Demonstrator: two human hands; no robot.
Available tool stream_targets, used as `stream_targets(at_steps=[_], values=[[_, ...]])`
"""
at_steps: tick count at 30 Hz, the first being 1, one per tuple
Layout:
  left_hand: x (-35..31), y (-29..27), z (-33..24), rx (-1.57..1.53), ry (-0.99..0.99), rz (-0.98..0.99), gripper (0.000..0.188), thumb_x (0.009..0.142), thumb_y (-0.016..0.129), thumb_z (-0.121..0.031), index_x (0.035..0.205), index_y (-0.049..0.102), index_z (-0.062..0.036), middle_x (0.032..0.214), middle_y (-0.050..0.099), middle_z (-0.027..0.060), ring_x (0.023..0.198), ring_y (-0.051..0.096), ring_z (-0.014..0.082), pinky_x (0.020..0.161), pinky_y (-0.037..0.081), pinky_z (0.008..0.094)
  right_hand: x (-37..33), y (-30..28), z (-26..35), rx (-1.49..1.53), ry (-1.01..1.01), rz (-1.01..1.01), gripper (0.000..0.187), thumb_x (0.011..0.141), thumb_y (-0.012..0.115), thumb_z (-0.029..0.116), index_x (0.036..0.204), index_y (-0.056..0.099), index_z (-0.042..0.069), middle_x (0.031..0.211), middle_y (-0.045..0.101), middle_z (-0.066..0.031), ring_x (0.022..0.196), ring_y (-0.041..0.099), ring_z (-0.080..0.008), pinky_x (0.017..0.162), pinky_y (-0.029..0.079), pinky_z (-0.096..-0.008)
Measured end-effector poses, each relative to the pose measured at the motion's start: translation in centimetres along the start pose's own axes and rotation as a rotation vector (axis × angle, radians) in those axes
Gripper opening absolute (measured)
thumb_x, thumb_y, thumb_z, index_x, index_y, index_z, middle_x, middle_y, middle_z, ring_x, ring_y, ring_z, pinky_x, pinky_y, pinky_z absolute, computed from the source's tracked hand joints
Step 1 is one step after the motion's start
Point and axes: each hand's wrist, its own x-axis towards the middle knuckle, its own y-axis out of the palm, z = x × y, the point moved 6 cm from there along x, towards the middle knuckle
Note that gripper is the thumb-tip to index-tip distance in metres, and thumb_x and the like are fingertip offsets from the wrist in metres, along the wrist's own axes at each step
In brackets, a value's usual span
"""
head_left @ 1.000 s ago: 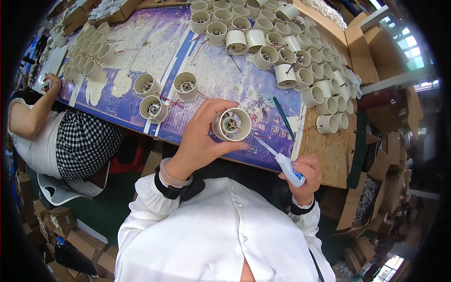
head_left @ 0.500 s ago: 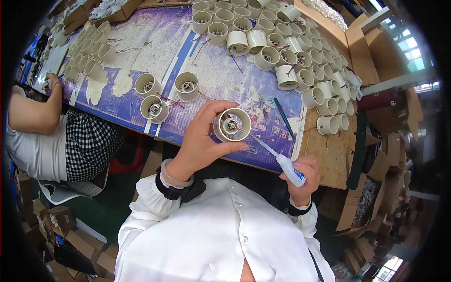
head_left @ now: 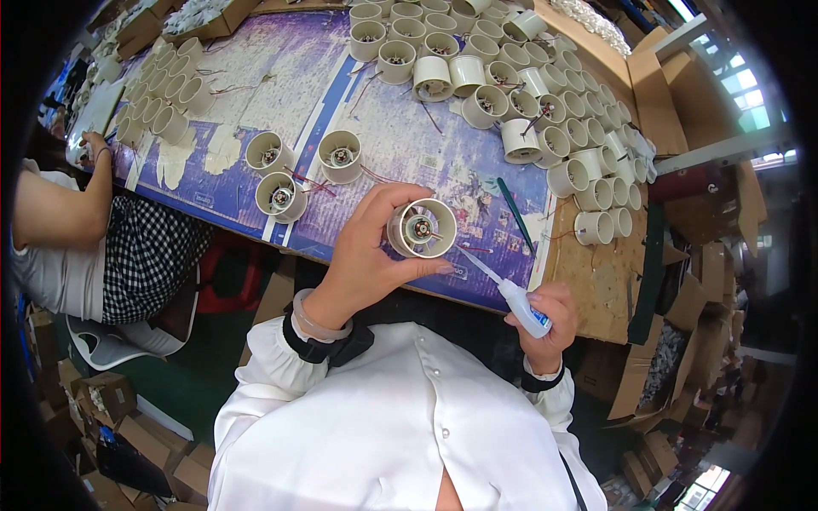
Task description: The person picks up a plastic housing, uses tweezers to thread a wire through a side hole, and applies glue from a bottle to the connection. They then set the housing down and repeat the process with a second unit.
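Observation:
My left hand [head_left: 364,247] is closed around a cream plastic cup-shaped housing [head_left: 447,223], its open mouth tilted up toward me. Inside sits a small motor [head_left: 418,228] with thin wires. In my right hand [head_left: 552,317] is a white glue bottle [head_left: 526,308], held by its body, with the long thin nozzle slanting up and left. The nozzle's tip is close to the housing's right side and the red wire there; whether they touch I cannot tell. Three similar housings [head_left: 340,158] with motors stand on the table just beyond my left hand.
Many more housings [head_left: 486,106] crowd the table's far right, and another group [head_left: 169,125] stands far left. A dark green stick-like tool [head_left: 515,213] lies right of centre. A co-worker's arm [head_left: 64,204] reaches in at left. Cardboard boxes [head_left: 682,341] stack at right.
My hands, the housing and the glue bottle stay almost still, with only a slight shift. The co-worker at left has leaned a little.

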Motion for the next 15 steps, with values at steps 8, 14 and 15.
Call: stream_targets(at_steps=[8,14,15], values=[[-0.08,0.23,-0.06,0.016,-0.029,0.03,0.069,0.062,0.088,-0.01,0.12,0.051,-0.0055,0.12,0.051,0.0063,0.107,0.055,0.0161,0.092,0.047,0.0295,0.05,0.24,0.12,-0.011,-0.004,0.008,0.049,0.06,0.088,0.011,0.099,0.06,0.01,0.08,0.058,-0.006,0.067,0.056,-0.0204,0.055,0.042,-0.0288],[-0.07,0.13,-0.24,0.038,0.04,-0.031,0.065,0.061,0.089,-0.021,0.115,0.055,-0.0069,0.112,0.055,0.0087,0.104,0.056,0.0262,0.088,0.046,0.0344,-0.25,0.27,-0.09,0.007,-0.004,0.016,0.043,0.064,0.085,0.008,0.098,0.059,0.008,0.081,0.057,-0.0084,0.069,0.054,-0.0202,0.058,0.042,-0.0284],[-0.07,0.12,-0.24,0.038,0.04,-0.031,0.065,0.061,0.089,-0.021,0.115,0.055,-0.0069,0.112,0.055,0.0087,0.104,0.056,0.0262,0.088,0.046,0.0344,-0.25,0.3,-0.09,0.01,-0.003,0.019,0.043,0.064,0.085,0.008,0.098,0.059,0.008,0.081,0.057,-0.0085,0.069,0.054,-0.0203,0.058,0.043,-0.0285]])
